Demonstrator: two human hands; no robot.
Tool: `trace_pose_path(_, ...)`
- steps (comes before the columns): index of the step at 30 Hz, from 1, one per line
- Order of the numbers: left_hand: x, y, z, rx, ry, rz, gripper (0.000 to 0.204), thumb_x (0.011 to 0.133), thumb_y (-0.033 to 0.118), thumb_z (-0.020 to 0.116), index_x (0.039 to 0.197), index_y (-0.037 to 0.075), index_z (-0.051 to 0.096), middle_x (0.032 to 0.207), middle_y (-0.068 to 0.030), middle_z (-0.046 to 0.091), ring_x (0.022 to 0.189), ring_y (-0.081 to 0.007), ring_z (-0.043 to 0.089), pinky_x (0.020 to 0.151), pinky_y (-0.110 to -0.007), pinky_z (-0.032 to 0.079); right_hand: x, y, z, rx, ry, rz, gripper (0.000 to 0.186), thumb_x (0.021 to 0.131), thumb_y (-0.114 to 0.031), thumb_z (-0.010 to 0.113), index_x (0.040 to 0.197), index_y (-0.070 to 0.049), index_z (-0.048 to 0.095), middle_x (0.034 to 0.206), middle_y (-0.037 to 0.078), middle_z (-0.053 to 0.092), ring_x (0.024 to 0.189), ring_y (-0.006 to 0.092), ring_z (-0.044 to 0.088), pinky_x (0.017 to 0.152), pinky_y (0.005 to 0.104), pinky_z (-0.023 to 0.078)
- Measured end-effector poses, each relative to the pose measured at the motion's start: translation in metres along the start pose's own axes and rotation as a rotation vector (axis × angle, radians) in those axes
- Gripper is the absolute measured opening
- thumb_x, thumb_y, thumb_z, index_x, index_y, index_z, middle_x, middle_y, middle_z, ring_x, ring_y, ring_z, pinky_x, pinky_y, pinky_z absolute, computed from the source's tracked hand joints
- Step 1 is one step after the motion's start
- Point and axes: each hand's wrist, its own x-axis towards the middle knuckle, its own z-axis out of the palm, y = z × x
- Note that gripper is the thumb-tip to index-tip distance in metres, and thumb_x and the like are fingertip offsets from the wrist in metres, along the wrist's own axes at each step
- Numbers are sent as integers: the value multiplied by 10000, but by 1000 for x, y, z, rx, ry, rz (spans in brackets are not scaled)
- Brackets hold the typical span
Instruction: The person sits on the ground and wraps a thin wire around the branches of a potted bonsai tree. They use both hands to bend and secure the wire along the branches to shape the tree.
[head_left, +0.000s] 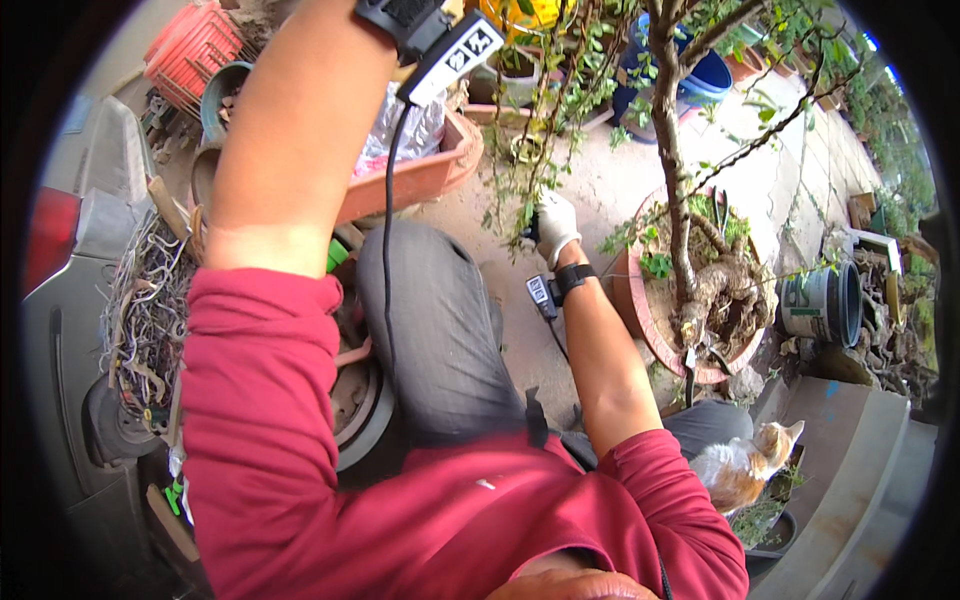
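My left forearm is raised high, and its hand is out of view past the top edge. My right hand [551, 226], in a white glove, is closed at the lower tips of the hanging leafy branches [527, 160], around something dark that I cannot make out. Beside it grows a small tree [672, 140] with a thick twisted root base in a round terracotta pot [645, 325]. An oblong terracotta planter [455, 158] holding crumpled plastic lies partly behind my left arm. My grey-trousered knee [410, 290] is below, between my arms.
A white and ginger cat [742, 462] sits at the lower right. Blue containers [700, 75] stand at the back and a dark bucket [830, 305] at the right. A bundle of wires [150, 310] and a grey vehicle-like body [80, 290] are at the left; a red basket [185, 50] is behind.
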Motion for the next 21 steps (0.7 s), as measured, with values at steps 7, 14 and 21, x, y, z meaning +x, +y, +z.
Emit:
trace_pose_path(7, 0, 15, -1, -158, 104, -101, 331, 743, 175, 860, 701, -47, 619, 607, -144, 587, 576, -173, 572, 550, -366, 484, 32, 7, 12, -1202, -402, -712, 210, 857, -82, 713, 1066, -74, 697, 910, 104, 720, 806, 278, 669, 707, 395, 543)
trace_pose_path(14, -1, 10, 2, -136, 90, -104, 316, 738, 214, 853, 761, -47, 677, 726, -219, 681, 676, -293, 684, 657, -396, 542, 75, 30, 10, -608, -404, -294, 204, 1077, -319, 507, 1035, -153, 618, 916, 2, 607, 737, 173, 550, 654, 359, 463)
trace_pose_path(21, 0, 1, 8, -149, 64, -69, 424, 767, 347, 842, 891, -37, 712, 764, -225, 699, 742, -338, 719, 748, -422, 572, 103, 36, 2, -361, -363, 83, 427, 1121, -337, 392, 1360, -55, 607, 1288, 23, 659, 1095, 153, 588, 964, 290, 477)
